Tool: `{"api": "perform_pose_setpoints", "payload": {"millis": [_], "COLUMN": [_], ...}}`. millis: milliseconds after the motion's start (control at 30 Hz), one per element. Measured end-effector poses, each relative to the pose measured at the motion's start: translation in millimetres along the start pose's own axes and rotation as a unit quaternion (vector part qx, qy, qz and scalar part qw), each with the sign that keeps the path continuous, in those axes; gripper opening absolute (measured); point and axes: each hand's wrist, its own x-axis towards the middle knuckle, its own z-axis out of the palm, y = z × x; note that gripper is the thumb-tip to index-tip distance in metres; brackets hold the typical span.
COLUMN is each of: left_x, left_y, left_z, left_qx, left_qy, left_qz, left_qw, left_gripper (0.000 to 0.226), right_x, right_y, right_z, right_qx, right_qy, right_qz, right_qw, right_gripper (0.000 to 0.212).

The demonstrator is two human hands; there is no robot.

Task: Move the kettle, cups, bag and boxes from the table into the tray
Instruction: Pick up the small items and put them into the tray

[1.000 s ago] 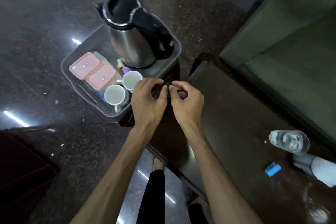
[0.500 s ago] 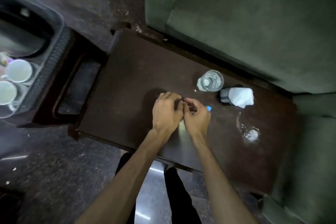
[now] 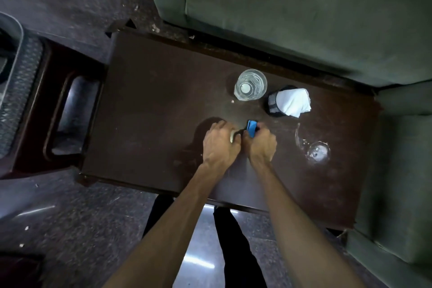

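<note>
Both hands are low over the dark brown table point(image 3: 149, 100), close together. My right hand point(image 3: 261, 145) grips a small blue object point(image 3: 252, 128) that sticks up from its fingers. My left hand point(image 3: 221, 145) is curled right beside it, fingertips at a small dark piece next to the blue object; I cannot tell whether it grips anything. At the far left edge only a corner of the grey tray point(image 3: 14, 30) shows, on a dark red stool point(image 3: 46, 61). The kettle, cups and boxes are out of view.
A clear drinking glass point(image 3: 250, 84) stands behind my hands, with a black mesh holder point(image 3: 273, 103) with a white cloth beside it. A wet ring point(image 3: 315, 152) marks the table's right side. A green sofa point(image 3: 280, 7) borders the table behind and to the right.
My view and both hands swung right, from the tray with kettle, cups and pink boxes to the middle of the table. My right hand has taken hold of the blue object.
</note>
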Motion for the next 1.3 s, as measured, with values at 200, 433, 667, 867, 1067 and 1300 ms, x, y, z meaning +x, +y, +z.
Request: {"api": "perform_pose_setpoints", "payload": {"millis": [200, 433, 667, 867, 1067, 1300], "left_x": [-3.3, -26.2, -54.3, -58.6, -50.9, -51.3], "left_y": [-39.4, -110.8, -203.1, -253.5, -288.7, -268.4], "left_z": [-44.2, -162.3, -302.3, -377.5, -412.4, -377.0], "left_qx": [-0.044, -0.137, -0.172, -0.169, -0.166, -0.157], "left_qy": [0.076, 0.255, 0.406, 0.469, 0.478, 0.439], "left_qz": [-0.052, -0.108, -0.140, -0.168, -0.189, -0.173], "left_qw": [0.995, 0.951, 0.886, 0.851, 0.842, 0.868], "left_gripper": [0.027, 0.035, 0.022, 0.022, 0.034, 0.024], "right_x": [-24.8, -107.0, -210.7, -270.6, -288.9, -251.2], "right_y": [-38.5, -158.3, -305.5, -386.7, -421.6, -371.6], "right_z": [26.3, 83.8, 153.6, 196.7, 214.9, 184.1], "right_qx": [0.096, 0.204, 0.221, 0.202, 0.159, 0.166], "right_qy": [-0.105, -0.232, -0.332, -0.350, -0.331, -0.277], "right_qz": [-0.048, -0.141, -0.240, -0.282, -0.292, -0.279], "right_qw": [0.989, 0.941, 0.885, 0.870, 0.883, 0.904], "right_gripper": [0.019, 0.025, 0.023, 0.018, 0.032, 0.011]}}
